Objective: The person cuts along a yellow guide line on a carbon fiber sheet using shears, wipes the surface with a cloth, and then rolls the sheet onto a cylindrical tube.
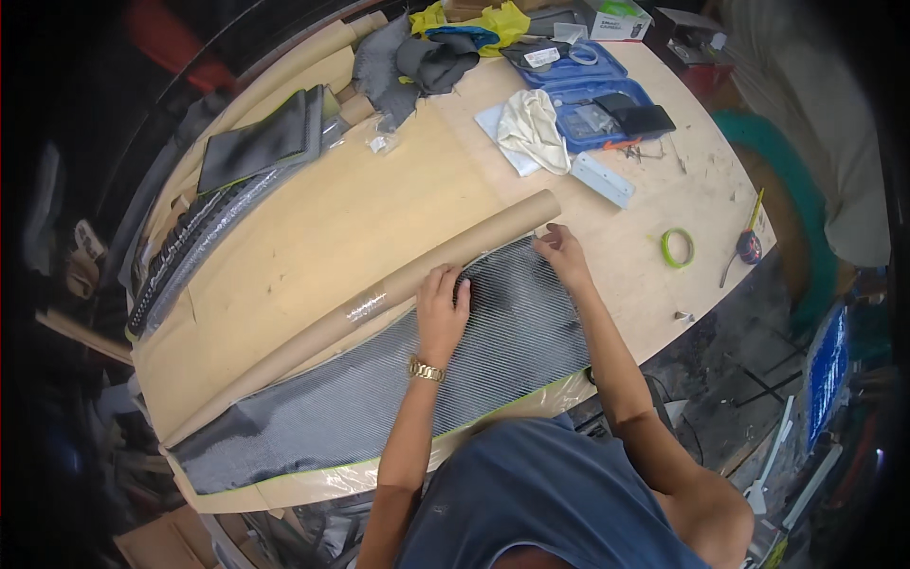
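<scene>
A long dark sheet of woven carbon-fibre fabric (341,408) lies along the near side of the table, with yellow-green edging along its near edge. My left hand (442,308), a gold watch on its wrist, is closed with bent fingers at the fabric's far edge. At the far right corner of the sheet, my right hand (562,254) pinches the fabric between thumb and fingers. Just beyond both hands runs a long brown paper roll (427,270), lying diagonally with clear tape around its middle. The fingertips partly hide the fabric edge they hold.
A green tape ring (677,247) and a tape measure (749,247) lie on the right. Farther back are a metal bracket (603,180), a white cloth (533,128) and a blue tool case (578,104). Folded dark fabric (256,147) rests at the far left of the wooden table (360,218).
</scene>
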A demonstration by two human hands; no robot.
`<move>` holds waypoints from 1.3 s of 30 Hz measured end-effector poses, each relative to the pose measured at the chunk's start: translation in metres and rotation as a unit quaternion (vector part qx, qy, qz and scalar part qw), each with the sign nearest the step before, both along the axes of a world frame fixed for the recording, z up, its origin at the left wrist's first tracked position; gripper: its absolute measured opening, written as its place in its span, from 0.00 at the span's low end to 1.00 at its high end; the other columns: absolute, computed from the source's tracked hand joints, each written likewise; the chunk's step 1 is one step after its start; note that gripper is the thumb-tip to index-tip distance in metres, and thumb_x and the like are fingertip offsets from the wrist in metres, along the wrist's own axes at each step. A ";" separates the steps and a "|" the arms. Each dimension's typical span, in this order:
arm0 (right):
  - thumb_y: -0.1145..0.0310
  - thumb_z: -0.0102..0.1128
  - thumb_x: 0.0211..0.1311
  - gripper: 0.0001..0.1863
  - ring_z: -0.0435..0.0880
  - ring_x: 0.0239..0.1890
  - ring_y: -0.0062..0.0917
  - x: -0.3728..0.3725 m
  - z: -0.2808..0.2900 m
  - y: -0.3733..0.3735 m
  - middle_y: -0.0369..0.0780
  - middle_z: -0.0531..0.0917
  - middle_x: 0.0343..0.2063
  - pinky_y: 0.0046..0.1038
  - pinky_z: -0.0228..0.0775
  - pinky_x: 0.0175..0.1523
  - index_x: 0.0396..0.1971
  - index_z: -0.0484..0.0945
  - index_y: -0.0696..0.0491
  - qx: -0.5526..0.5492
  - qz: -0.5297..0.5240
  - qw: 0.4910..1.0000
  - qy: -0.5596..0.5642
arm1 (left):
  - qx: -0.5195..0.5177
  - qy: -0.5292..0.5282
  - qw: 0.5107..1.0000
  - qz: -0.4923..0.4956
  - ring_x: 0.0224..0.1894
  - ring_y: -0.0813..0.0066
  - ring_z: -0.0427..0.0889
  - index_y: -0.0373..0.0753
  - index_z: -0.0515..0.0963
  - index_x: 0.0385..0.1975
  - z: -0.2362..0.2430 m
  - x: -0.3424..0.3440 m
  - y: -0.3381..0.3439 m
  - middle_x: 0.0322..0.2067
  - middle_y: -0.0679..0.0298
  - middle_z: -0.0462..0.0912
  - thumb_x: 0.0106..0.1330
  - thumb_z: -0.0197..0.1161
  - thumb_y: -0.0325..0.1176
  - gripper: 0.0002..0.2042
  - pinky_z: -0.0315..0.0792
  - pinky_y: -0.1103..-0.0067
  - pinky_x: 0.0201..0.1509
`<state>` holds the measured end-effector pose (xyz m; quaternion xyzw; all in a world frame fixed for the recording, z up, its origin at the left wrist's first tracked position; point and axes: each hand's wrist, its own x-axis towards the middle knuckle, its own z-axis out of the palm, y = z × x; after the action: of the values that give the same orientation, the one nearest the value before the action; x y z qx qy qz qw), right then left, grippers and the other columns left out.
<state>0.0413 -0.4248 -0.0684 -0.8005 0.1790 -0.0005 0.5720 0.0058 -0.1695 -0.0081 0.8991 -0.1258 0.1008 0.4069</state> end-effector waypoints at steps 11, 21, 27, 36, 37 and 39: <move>0.65 0.64 0.59 0.15 0.81 0.44 0.40 -0.030 0.038 -0.004 0.47 0.80 0.40 0.37 0.74 0.48 0.43 0.80 0.56 -0.214 0.060 0.974 -0.053 | 0.184 0.011 0.981 0.060 0.53 0.57 0.75 0.35 0.77 0.50 -0.017 -0.014 0.019 0.48 0.56 0.78 0.64 0.62 0.33 0.16 0.61 0.64 0.62; 0.57 0.63 0.59 0.22 0.75 0.55 0.42 0.058 0.056 -0.010 0.47 0.78 0.51 0.42 0.63 0.62 0.49 0.78 0.55 -0.432 0.216 0.814 -0.324 | 0.085 0.140 0.987 0.002 0.41 0.49 0.83 0.32 0.83 0.40 -0.015 0.032 -0.008 0.37 0.48 0.85 0.61 0.66 0.39 0.16 0.74 0.64 0.46; 0.49 0.66 0.55 0.31 0.69 0.61 0.43 0.087 0.042 -0.042 0.51 0.74 0.55 0.39 0.62 0.65 0.53 0.78 0.55 -0.203 0.271 0.941 -0.017 | 0.063 0.218 0.973 0.045 0.34 0.53 0.84 0.33 0.85 0.32 -0.013 0.043 -0.044 0.30 0.49 0.86 0.60 0.67 0.42 0.15 0.76 0.67 0.41; 0.62 0.74 0.47 0.35 0.68 0.60 0.46 0.064 0.030 -0.064 0.50 0.70 0.56 0.39 0.61 0.67 0.59 0.72 0.50 -0.226 0.356 0.893 -0.156 | 0.003 0.169 0.967 0.192 0.36 0.59 0.84 0.40 0.87 0.31 -0.052 0.019 -0.068 0.30 0.56 0.87 0.60 0.67 0.45 0.14 0.62 0.62 0.56; 0.62 0.74 0.47 0.35 0.68 0.60 0.46 0.062 0.027 -0.065 0.50 0.70 0.56 0.39 0.61 0.67 0.59 0.72 0.50 -0.218 0.365 0.894 -0.141 | -0.014 0.201 0.957 0.209 0.42 0.58 0.83 0.41 0.87 0.33 -0.055 0.016 -0.071 0.32 0.58 0.88 0.61 0.67 0.44 0.13 0.50 0.54 0.68; 0.63 0.74 0.47 0.35 0.68 0.60 0.45 0.063 0.021 -0.064 0.48 0.70 0.55 0.39 0.62 0.66 0.58 0.73 0.48 -0.232 0.350 0.883 -0.210 | -0.038 0.201 0.953 0.224 0.39 0.60 0.83 0.43 0.87 0.33 -0.062 0.016 -0.072 0.32 0.60 0.88 0.60 0.67 0.44 0.11 0.51 0.56 0.68</move>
<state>0.1039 -0.4886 -0.0478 -0.9020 -0.2423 -0.0099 0.3572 0.0214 -0.2414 -0.0702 0.8899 0.1670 0.0116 0.4243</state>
